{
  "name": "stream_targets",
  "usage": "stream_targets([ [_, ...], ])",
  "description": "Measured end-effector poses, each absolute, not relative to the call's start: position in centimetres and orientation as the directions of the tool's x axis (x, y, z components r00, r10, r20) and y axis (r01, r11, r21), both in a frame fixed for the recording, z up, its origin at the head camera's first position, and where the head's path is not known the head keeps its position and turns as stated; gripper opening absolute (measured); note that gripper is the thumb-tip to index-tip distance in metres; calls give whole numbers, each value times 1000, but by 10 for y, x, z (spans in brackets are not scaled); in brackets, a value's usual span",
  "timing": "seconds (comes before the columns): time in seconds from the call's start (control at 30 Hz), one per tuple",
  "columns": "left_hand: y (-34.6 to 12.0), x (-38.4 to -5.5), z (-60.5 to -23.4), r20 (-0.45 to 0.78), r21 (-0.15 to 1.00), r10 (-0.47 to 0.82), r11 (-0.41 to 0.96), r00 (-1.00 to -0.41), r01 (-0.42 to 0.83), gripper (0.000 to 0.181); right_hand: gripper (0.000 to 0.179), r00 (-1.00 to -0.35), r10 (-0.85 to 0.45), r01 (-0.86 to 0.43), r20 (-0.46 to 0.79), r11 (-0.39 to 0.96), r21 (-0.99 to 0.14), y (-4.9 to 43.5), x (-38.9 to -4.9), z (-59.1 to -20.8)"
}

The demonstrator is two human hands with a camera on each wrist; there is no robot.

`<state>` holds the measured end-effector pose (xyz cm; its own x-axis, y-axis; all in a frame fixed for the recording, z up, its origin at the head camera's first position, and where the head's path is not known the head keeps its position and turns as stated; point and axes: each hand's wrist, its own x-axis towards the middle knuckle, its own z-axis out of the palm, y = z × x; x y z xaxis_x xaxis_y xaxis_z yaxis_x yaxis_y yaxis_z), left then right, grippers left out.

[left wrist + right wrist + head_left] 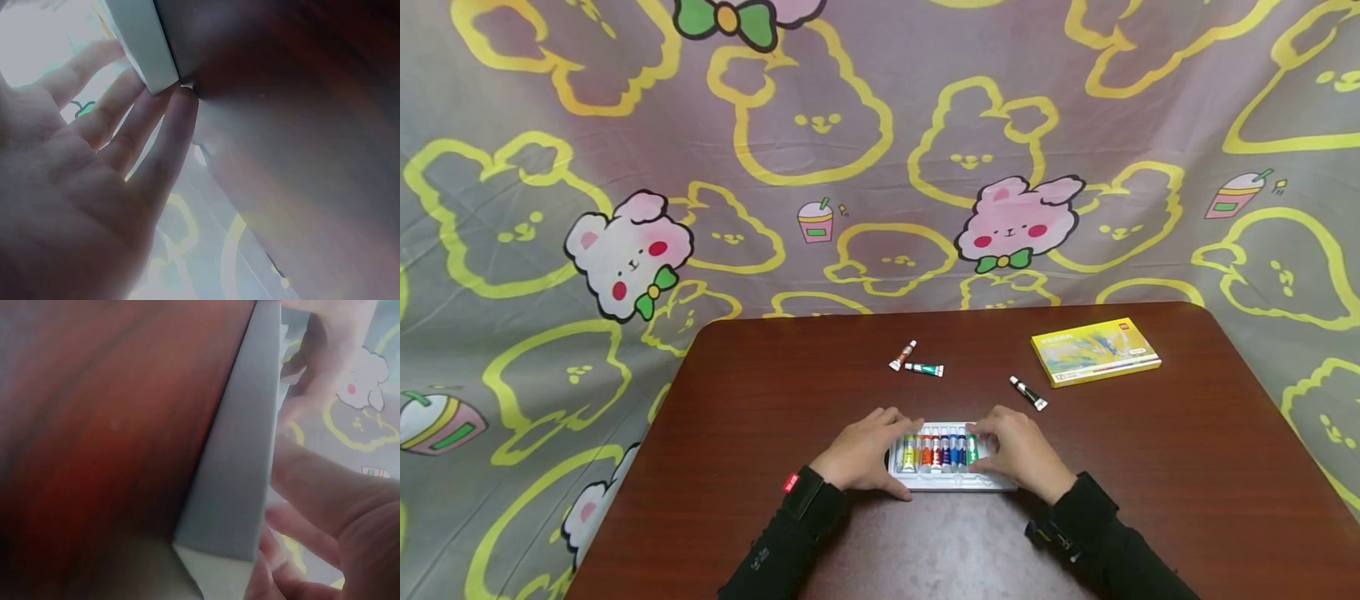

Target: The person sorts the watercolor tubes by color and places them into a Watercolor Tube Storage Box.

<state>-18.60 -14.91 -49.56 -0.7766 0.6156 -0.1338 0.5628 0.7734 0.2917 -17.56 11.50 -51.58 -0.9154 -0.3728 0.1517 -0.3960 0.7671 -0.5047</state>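
A white plastic tray (936,482) lies near the middle of the table, holding a row of several paint tubes (936,452) in yellow, orange, red, blue and green. My left hand (865,450) holds the tray's left end, thumb at the front corner and fingers at the back. In the left wrist view, those fingers (112,119) touch the tray's end. Over the right part, my right hand (1030,457) pinches a green paint tube (973,448) lying in the row. The right wrist view shows the tray's front side (237,450); the tube's hold is hidden there.
Behind the tray lie a brown tube (903,356), a green-labelled tube (924,369) and a black tube (1028,393). A yellow paint box (1096,352) sits at the back right of the brown table (737,400). A patterned cloth (880,200) hangs behind.
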Motion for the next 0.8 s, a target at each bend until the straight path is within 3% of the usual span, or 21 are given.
stream_targets([
  [0.3, -149, -187, -496, -151, 296, 596, 788, -788, 539, 105, 48, -885, -435, -466, 167, 827, -315, 116, -170, -514],
  [0.8, -151, -188, -498, -143, 292, 604, 783, -784, 550, 106, 50, -845, -491, -534, 211, 789, -304, 120, -170, -515],
])
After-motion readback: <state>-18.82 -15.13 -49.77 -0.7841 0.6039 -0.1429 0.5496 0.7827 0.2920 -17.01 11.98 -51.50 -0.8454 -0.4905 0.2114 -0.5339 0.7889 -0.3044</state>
